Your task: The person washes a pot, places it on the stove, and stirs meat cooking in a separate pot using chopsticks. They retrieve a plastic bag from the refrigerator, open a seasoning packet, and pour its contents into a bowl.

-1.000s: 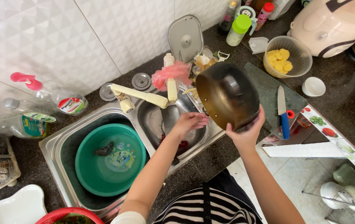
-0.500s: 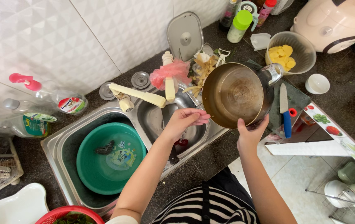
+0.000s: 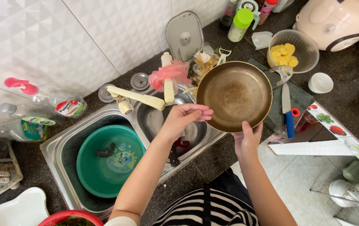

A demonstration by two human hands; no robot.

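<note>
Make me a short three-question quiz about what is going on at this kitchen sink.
1. True or false: the right hand holds the pan by its near rim.
2. What lies in the left sink bowl? A) green basin B) white bowl C) kettle
3. What is the left hand doing?

Key:
1. True.
2. A, the green basin.
3. It hovers open over the right sink bowl, fingertips at the pan's edge.

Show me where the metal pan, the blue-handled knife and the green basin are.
metal pan (image 3: 235, 95), head view, on its stained inner bottom.
blue-handled knife (image 3: 287, 109), head view, where the blade meets the handle.
green basin (image 3: 88, 166), head view, on its inner wall at the left.
</note>
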